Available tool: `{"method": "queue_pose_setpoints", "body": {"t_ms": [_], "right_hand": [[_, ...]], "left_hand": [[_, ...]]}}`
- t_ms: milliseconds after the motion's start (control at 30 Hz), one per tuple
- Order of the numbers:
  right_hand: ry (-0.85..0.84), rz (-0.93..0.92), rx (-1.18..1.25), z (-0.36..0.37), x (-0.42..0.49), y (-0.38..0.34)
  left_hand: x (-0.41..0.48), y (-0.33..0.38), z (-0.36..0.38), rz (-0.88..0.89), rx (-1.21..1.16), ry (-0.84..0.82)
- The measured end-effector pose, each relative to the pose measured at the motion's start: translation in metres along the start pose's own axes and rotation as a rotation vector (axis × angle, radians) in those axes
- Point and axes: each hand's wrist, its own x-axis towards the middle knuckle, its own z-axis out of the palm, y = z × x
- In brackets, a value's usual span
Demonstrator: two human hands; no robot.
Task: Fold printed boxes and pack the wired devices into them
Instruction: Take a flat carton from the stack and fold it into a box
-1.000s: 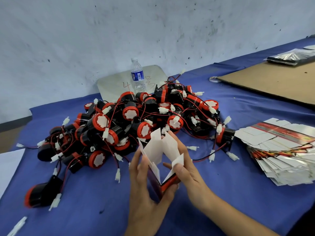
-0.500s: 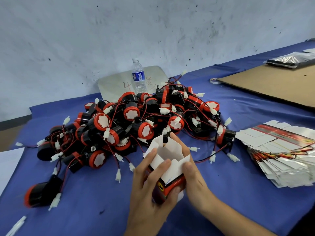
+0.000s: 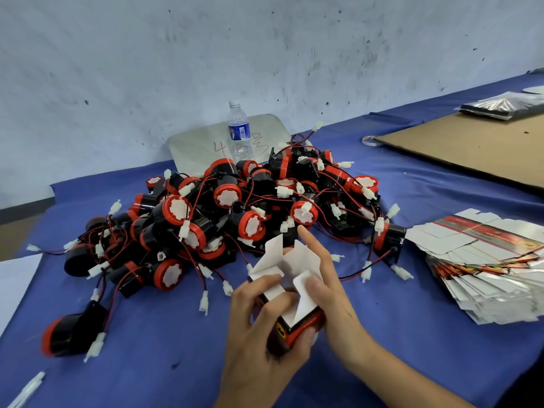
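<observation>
Two hands work on one printed box (image 3: 297, 329), which we hold upright just in front of the heap of wired devices (image 3: 226, 198), raised off the blue cloth (image 3: 382, 343); its red and black body sits low between our palms, and its white flaps (image 3: 297, 257) stand open at the top, pointing toward the heap. Our left hand (image 3: 259, 328) wraps the box from the near side; its fingers (image 3: 265, 282) curl over the left flap and press it inward, while its thumb lies against the red lower edge. Our right hand (image 3: 332, 293) grips the other side; its thumb (image 3: 313, 285) presses down on the right flap, its forefinger stretches up behind the rear flap almost to the nearest devices, and we cannot tell how its other fingers lie behind the box. Right of the heap, well apart from it, a fanned stack of flat printed boxes (image 3: 485, 260) rests on the cloth; behind the heap a water bottle (image 3: 240, 134) stands upright; left of the heap and nearer to us, one lone device (image 3: 70, 331) lies apart with its wire trailing; beyond the heap to the right lies a cardboard sheet (image 3: 471, 148).
</observation>
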Motion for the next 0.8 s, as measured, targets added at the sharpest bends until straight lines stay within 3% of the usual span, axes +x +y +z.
{"method": "queue_pose_setpoints", "body": {"t_ms": [433,800], "right_hand": [[0.012,0.0,-0.111,-0.0032,0.0028,0.0002],[0.018,0.075,-0.03,0.0022,0.0003,-0.001]], "left_hand": [[0.0007,0.0038,0.0021,-0.006,-0.048,0.011],[0.0032,0.0033,-0.001,0.051,0.104,-0.015]]}}
